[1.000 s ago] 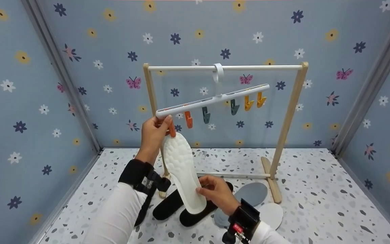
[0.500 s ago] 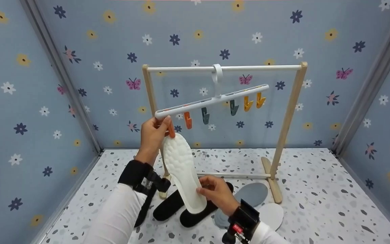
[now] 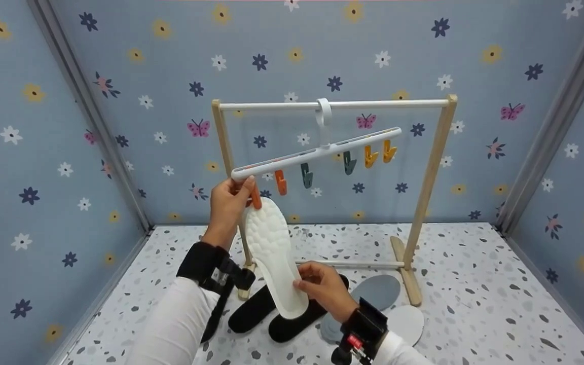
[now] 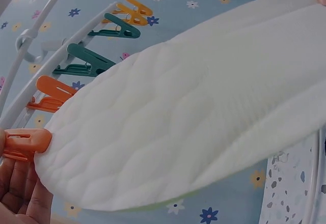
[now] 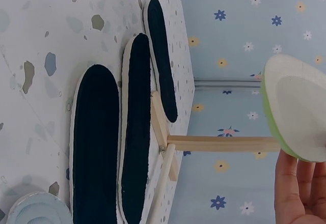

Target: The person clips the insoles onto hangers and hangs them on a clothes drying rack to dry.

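Evidently, the main risk is lying in how little of the white, bumpy-surfaced shoe insole (image 3: 271,248) is meeting the orange plastic clip (image 3: 256,196) at the low end of the white plastic hanger bar (image 3: 317,152). The clip's tip is overlapping only the insole's upper rim, and whether it is truly biting cannot be told; a shallow hold like that could be letting the insole slide free once its lower part is losing support, probably falling onto the long black insoles (image 3: 252,310) beneath. The bar is also slanting steeply, hanging by one hook (image 3: 324,112) from the white rod (image 3: 388,104), so a sudden release at the low end could be making it swing and shaking the insole loose. As for pose, the left hand (image 3: 226,208) is reaching up to the bar's end, its thumb and fingers pinching the orange clip, while the right hand (image 3: 327,289) is sitting lower and to the right, gripping the insole's edge between thumb and fingers near its lower end. Between them the insole is hanging at a lean, its top at the clip and its bottom slanting toward the right hand.
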Action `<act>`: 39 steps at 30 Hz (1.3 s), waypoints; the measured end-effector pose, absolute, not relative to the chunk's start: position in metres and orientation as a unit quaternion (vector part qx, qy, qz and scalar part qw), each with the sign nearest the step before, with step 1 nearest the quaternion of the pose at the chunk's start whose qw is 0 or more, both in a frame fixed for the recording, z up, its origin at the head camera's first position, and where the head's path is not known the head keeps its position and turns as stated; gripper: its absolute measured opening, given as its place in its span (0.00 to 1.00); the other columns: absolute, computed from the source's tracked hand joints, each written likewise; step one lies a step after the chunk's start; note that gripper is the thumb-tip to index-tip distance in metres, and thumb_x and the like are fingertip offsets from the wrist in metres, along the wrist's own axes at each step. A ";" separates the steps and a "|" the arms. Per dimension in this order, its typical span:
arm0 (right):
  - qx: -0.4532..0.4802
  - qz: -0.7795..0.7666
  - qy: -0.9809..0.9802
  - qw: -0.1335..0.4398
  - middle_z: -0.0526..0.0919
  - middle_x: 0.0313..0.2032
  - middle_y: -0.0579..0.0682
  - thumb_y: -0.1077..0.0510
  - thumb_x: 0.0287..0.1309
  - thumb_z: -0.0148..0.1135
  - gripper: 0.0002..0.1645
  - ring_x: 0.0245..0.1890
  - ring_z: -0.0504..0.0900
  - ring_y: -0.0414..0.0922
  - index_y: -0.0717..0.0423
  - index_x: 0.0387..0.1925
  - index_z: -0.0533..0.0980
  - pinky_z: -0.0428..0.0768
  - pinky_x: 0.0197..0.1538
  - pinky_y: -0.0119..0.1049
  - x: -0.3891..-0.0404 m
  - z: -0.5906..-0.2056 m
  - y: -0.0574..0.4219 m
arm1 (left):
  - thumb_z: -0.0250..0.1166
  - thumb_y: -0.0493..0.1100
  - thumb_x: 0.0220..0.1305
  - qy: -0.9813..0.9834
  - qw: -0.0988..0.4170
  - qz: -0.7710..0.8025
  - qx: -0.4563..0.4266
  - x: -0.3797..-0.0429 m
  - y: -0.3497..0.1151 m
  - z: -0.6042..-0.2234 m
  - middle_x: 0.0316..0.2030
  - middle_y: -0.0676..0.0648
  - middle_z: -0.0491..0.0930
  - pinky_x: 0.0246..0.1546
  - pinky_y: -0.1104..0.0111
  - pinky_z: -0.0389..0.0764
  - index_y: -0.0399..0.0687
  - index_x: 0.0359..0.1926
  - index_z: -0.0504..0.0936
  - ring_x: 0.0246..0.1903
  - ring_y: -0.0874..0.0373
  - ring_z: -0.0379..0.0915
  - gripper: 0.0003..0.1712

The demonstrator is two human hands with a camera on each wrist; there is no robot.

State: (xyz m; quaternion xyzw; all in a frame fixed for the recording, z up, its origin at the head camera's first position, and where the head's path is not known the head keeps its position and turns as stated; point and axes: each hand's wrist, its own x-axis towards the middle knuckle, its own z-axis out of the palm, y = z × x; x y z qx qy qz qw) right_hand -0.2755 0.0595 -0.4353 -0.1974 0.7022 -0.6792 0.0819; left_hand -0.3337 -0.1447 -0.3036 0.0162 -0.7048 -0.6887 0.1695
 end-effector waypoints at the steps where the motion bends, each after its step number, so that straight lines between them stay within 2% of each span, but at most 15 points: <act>1: -0.199 -0.680 0.700 0.081 0.80 0.36 0.51 0.64 0.55 0.64 0.16 0.34 0.78 0.42 0.68 0.45 0.75 0.81 0.35 0.37 -0.275 -0.435 0.059 | 0.60 0.49 0.65 -0.704 0.169 -0.690 0.017 -0.334 -0.144 -0.303 0.37 0.46 0.75 0.42 0.69 0.77 0.38 0.50 0.76 0.39 0.57 0.71 0.20; 8: -0.203 -0.683 0.698 0.080 0.79 0.36 0.51 0.63 0.56 0.63 0.16 0.35 0.78 0.43 0.67 0.46 0.75 0.81 0.36 0.40 -0.277 -0.435 0.059 | 0.60 0.49 0.65 -0.700 0.168 -0.694 0.014 -0.335 -0.143 -0.303 0.37 0.46 0.74 0.42 0.69 0.78 0.38 0.51 0.76 0.39 0.58 0.71 0.21; 15: -0.207 -0.687 0.692 0.084 0.80 0.37 0.51 0.63 0.56 0.63 0.17 0.35 0.78 0.43 0.67 0.47 0.75 0.81 0.36 0.39 -0.278 -0.437 0.058 | 0.60 0.49 0.65 -0.697 0.162 -0.698 0.018 -0.334 -0.144 -0.305 0.39 0.45 0.74 0.49 0.66 0.76 0.38 0.52 0.76 0.42 0.56 0.70 0.21; 24: -0.207 -0.687 0.692 0.082 0.81 0.37 0.53 0.64 0.56 0.63 0.17 0.34 0.79 0.43 0.67 0.48 0.75 0.81 0.33 0.38 -0.279 -0.440 0.056 | 0.62 0.47 0.64 -0.691 0.188 -0.698 0.008 -0.335 -0.143 -0.308 0.32 0.48 0.74 0.40 0.71 0.77 0.36 0.46 0.78 0.36 0.59 0.70 0.18; 39: -0.195 -0.677 0.705 0.074 0.81 0.38 0.54 0.63 0.55 0.64 0.18 0.35 0.79 0.43 0.66 0.47 0.76 0.81 0.33 0.38 -0.279 -0.441 0.055 | 0.63 0.50 0.63 -0.701 0.168 -0.693 0.026 -0.335 -0.141 -0.309 0.36 0.47 0.75 0.40 0.69 0.74 0.38 0.46 0.77 0.39 0.58 0.70 0.20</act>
